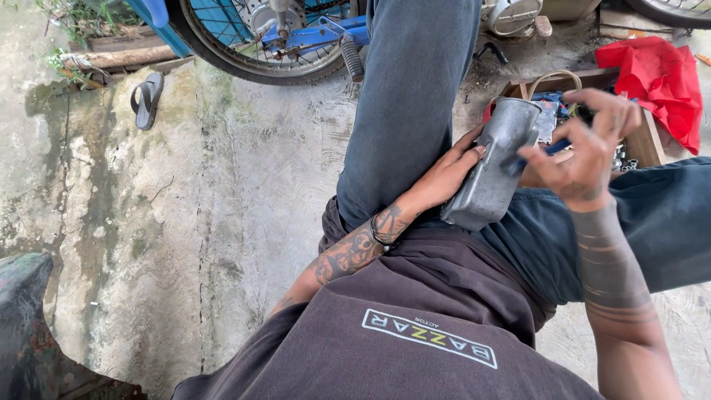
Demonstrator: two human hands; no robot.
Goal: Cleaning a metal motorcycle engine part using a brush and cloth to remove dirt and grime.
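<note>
Things counted on the ground and in the lap

Two bare hands are seen, left (448, 174) and right (585, 152). One grey metal cover (492, 167), one black rubber sandal (147, 98), one red crumpled cloth (663, 78) and one blue spoked bike wheel (252, 44) are counted.

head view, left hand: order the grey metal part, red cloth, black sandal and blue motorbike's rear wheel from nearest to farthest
1. Grey metal part: held by the left hand, on the lap.
2. Blue motorbike's rear wheel: up and left of the hand, at the top edge.
3. Red cloth: upper right, past the wooden box.
4. Black sandal: far upper left on the concrete.
</note>
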